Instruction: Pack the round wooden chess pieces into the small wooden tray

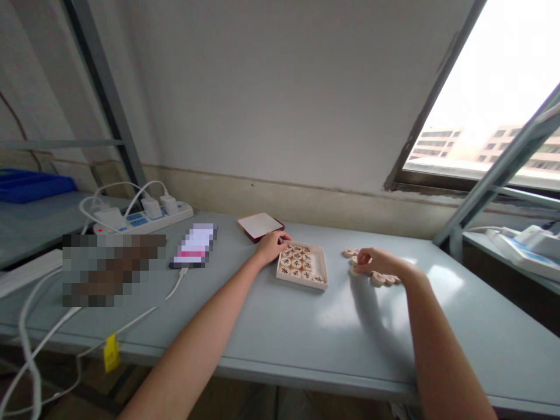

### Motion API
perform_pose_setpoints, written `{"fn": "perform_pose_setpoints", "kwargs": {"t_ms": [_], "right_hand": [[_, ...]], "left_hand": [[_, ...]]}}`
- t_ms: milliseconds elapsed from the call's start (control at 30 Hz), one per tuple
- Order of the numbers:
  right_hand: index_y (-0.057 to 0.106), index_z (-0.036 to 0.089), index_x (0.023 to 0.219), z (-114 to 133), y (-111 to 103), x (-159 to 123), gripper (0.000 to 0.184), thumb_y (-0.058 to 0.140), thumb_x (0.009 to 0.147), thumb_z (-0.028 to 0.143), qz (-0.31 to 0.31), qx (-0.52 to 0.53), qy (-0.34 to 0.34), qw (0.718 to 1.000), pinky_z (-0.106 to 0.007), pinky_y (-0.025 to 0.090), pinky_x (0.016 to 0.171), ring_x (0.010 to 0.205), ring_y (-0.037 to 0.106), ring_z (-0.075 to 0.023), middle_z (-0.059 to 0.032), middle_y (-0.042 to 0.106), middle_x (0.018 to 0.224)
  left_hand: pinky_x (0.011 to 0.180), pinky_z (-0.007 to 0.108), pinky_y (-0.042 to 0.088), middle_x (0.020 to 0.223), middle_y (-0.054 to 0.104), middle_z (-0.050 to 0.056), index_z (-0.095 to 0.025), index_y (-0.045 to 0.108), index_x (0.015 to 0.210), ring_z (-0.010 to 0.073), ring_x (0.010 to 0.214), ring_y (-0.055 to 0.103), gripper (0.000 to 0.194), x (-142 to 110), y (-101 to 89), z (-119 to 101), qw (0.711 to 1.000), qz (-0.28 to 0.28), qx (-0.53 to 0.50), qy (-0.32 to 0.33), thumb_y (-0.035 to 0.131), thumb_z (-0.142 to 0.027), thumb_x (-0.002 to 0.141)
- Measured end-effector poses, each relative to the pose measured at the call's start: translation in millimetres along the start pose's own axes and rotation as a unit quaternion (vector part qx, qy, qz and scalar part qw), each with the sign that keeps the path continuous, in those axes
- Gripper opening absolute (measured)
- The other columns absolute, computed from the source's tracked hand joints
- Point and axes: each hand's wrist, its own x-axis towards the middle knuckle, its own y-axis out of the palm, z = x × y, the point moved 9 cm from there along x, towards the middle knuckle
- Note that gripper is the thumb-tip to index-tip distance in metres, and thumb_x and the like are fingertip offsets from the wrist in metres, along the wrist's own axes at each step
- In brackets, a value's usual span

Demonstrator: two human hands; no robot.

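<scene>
A shallow white box (pixel 324 269) holds rows of round wooden Chinese chess pieces (pixel 296 263) marked with characters; its right side shows bare bottom. My left hand (pixel 271 247) grips the box at its back left corner, fingers bent over the rim. To the right of the box, my right hand (pixel 375 261) is closed in a pinch on a round Chinese chess piece (pixel 354 268), low over the table. More loose pieces (pixel 384 279) lie beside and partly behind that hand, some of them hidden by it.
A dark red lid (pixel 261 226) with a pale inside lies behind the box. On the left are a phone (pixel 195 245) on a white cable, a power strip (pixel 144 220) with plugs and a blurred-out patch. The grey table (pixel 306 338) meets a wall; metal posts stand at both sides.
</scene>
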Motion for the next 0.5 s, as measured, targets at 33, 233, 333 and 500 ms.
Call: {"fn": "perform_pose_setpoints", "kwargs": {"t_ms": [33, 233, 333, 500], "right_hand": [[0.057, 0.018, 0.067, -6.4, -2.9, 0.8, 0.011, 0.062, 0.060, 0.026, -0.020, -0.032, 0.013, 0.999, -0.027, 0.038, 0.051, 0.059, 0.053, -0.0164, -0.0044, 0.061, 0.067], [0.056, 0.019, 0.069, 1.8, -3.5, -0.3, 0.013, 0.063, 0.061, 0.027, -0.024, -0.048, -0.004, 0.999, -0.024, 0.037, 0.047, 0.056, 0.053, -0.0145, -0.0028, 0.061, 0.068], [0.057, 0.020, 0.067, -2.6, -11.0, -3.9, 0.010, 0.062, 0.062, 0.027, -0.046, -0.089, 0.031, 0.995, -0.024, 0.035, 0.046, 0.055, 0.053, -0.0147, -0.0025, 0.061, 0.066], [0.061, 0.020, 0.075, 32.0, -9.0, -5.2, 0.012, 0.058, 0.070, 0.031, -0.038, -0.001, -0.041, 0.998, -0.023, 0.038, 0.051, 0.058, 0.053, -0.0133, -0.0022, 0.060, 0.068]], "left_hand": [[0.069, 0.021, 0.043, 0.084, 0.067, 0.002, -0.016, 0.065, 0.085, 0.0122, 0.071, 0.057, 0.023, 0.2, 0.2, 0.3, 1.000, 0.001, 0.001, -0.003, 0.048, -0.012, 0.070], [0.070, 0.021, 0.043, 0.084, 0.067, 0.002, -0.016, 0.065, 0.084, 0.0131, 0.072, 0.057, 0.023, 0.7, -0.3, -0.8, 1.000, 0.000, 0.010, 0.002, 0.048, -0.012, 0.070], [0.070, 0.021, 0.043, 0.085, 0.067, 0.002, -0.016, 0.065, 0.084, 0.0133, 0.072, 0.057, 0.023, 0.0, -1.5, -2.0, 1.000, -0.004, 0.008, 0.006, 0.047, -0.012, 0.070], [0.068, 0.021, 0.043, 0.084, 0.066, 0.003, -0.015, 0.064, 0.084, 0.0132, 0.071, 0.057, 0.023, 0.0, -0.5, -1.4, 1.000, -0.003, 0.000, 0.008, 0.046, -0.012, 0.070]]}}
